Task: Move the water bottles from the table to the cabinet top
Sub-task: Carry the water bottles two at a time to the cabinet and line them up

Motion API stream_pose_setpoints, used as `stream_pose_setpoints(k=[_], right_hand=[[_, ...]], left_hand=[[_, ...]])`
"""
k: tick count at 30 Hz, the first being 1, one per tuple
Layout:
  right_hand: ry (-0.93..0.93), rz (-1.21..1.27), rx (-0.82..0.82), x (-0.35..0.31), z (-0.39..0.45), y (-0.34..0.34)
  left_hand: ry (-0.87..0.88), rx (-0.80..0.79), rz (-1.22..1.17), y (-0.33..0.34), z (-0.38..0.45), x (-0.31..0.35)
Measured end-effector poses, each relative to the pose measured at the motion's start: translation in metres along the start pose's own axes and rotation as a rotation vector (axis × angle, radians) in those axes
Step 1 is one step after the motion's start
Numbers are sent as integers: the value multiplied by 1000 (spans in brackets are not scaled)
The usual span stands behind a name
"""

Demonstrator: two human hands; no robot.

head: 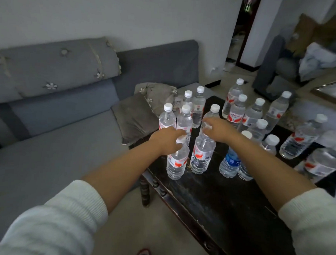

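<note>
Several clear water bottles with white caps and red-and-white labels stand on a dark wooden table (227, 202). My left hand (167, 139) is closed over the cap of the nearest left bottle (177, 162). My right hand (217, 129) wraps the neck of the bottle beside it (202, 155). Both bottles stand upright on the table. A blue-labelled bottle (229, 164) stands just right of them. More bottles (253, 115) cluster behind and to the right. The cabinet is not in view.
A grey sofa (58, 142) runs along the table's left side, with a grey cushion (137, 116) close to the far bottles. A doorway (241, 30) opens at the back right. Bags and bundled fabric (318, 56) pile up at the far right.
</note>
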State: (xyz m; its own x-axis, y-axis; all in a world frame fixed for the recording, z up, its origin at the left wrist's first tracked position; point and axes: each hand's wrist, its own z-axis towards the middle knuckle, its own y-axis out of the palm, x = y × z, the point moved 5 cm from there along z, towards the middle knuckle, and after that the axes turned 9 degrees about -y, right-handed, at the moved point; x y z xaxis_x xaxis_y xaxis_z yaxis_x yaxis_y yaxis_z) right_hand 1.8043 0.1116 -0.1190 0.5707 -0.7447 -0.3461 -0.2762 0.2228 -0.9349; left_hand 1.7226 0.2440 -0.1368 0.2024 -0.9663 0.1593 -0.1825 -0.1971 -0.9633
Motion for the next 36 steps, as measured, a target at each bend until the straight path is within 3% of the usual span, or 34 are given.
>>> stream_pose_setpoints(k=[5, 11, 13, 15, 26, 32, 36], right_hand=[[130, -65, -138, 4, 14, 16], [99, -66, -56, 5, -1, 37], [351, -76, 5, 16, 21, 43], [361, -95, 29, 16, 12, 40], [339, -140, 81, 14, 21, 35], [131, 3, 9, 6, 10, 40], [142, -10, 84, 3, 7, 47]], left_hand=[[134, -132, 13, 8, 24, -5], [205, -199, -99, 19, 6, 7], [412, -315, -84, 15, 73, -6], [450, -332, -101, 20, 69, -9], [420, -276, -184, 8, 79, -23], [380, -140, -206, 5, 76, -30], [344, -55, -234, 10, 71, -28]])
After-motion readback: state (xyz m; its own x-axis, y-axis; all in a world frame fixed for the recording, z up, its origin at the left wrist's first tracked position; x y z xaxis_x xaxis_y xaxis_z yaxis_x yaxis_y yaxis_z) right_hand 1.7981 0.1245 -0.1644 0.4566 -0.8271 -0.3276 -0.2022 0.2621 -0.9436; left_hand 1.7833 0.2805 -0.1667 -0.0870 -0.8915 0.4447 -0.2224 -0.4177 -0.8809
